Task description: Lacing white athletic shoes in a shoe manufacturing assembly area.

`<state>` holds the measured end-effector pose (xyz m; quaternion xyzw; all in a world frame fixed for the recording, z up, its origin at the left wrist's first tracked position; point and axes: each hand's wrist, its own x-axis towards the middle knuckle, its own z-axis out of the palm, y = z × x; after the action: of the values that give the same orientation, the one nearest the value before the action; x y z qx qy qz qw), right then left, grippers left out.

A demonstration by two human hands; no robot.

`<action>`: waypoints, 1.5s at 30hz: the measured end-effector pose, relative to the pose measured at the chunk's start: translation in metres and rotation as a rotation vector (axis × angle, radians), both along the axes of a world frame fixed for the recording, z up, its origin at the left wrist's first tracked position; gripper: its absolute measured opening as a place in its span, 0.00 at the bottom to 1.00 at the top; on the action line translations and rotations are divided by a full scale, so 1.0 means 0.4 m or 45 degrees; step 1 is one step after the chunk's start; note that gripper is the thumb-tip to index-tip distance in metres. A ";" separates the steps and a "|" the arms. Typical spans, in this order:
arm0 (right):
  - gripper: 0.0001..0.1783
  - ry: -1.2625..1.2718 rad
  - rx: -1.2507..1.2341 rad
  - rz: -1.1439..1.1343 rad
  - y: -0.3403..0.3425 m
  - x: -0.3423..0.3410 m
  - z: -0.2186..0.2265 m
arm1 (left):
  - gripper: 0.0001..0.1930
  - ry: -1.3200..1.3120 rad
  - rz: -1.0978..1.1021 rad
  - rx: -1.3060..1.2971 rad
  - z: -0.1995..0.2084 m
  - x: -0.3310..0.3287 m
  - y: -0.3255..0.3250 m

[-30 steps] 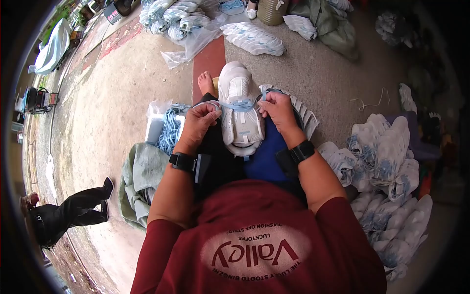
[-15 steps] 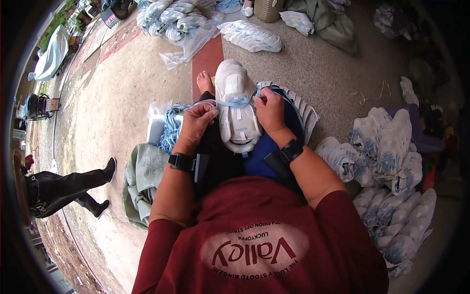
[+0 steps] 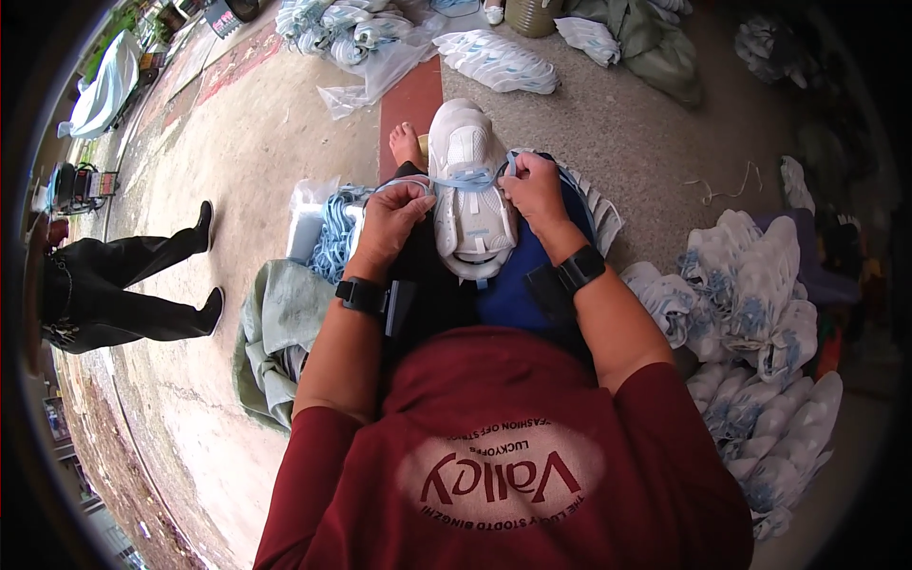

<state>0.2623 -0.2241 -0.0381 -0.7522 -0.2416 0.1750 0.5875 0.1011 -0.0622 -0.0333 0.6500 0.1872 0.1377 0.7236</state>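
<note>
We take the white shoe (image 3: 472,195) as our landmark; it lies sole-down on the lap, on a dark blue cloth (image 3: 518,294), with its toe pointing away from us. To the right of the shoe, well apart, a big heap of white shoes with light blue laces (image 3: 755,323) covers the ground, and beyond its toe lie more bundles in clear plastic (image 3: 347,33). To the left of the shoe is an open bag of loose blue laces (image 3: 334,242), and farther left a standing person's dark legs (image 3: 133,285).

Our left hand (image 3: 394,223) is just beside the shoe's left edge and pinches one end of the light blue lace (image 3: 465,179); our right hand (image 3: 535,190) pinches the other end at the right edge — both hands are closed, fingers pressed together. The lace crosses the upper in one band.

We judge that the lacing is in hand (only the first crossing seems done). The next move calls for equal tension on both ends, and for a fine aim at the next pair of eyelets — which are too small to see here.
</note>
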 end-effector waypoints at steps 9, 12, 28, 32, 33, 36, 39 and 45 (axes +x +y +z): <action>0.10 -0.425 -0.075 -0.272 0.016 -0.040 0.004 | 0.03 0.014 0.023 0.072 -0.010 -0.003 -0.004; 0.07 -0.501 -0.337 -0.161 -0.005 -0.064 0.023 | 0.04 0.022 0.128 0.113 0.002 -0.010 -0.020; 0.05 -1.141 -0.390 -0.011 0.005 -0.100 0.040 | 0.03 0.074 0.220 -0.012 0.028 0.049 -0.027; 0.06 -0.915 -0.409 -0.124 -0.009 -0.095 0.027 | 0.07 0.170 0.193 0.915 0.039 0.039 -0.037; 0.06 -0.943 -0.436 -0.137 -0.026 -0.085 0.014 | 0.06 0.185 0.158 0.938 0.047 0.051 -0.054; 0.04 -0.984 -0.621 -0.079 -0.027 -0.109 0.014 | 0.08 0.257 0.129 0.894 0.015 0.057 -0.057; 0.03 -0.951 -0.589 -0.034 -0.038 -0.091 -0.010 | 0.12 0.249 0.307 0.720 -0.007 0.051 -0.068; 0.03 -1.087 -0.591 -0.032 -0.024 -0.119 0.029 | 0.09 0.194 0.121 1.378 0.005 0.037 -0.102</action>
<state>0.2148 -0.2336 -0.0266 -0.8708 -0.4067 -0.1072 0.2547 0.1158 -0.1031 -0.0312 0.9284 0.1706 0.1992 0.2634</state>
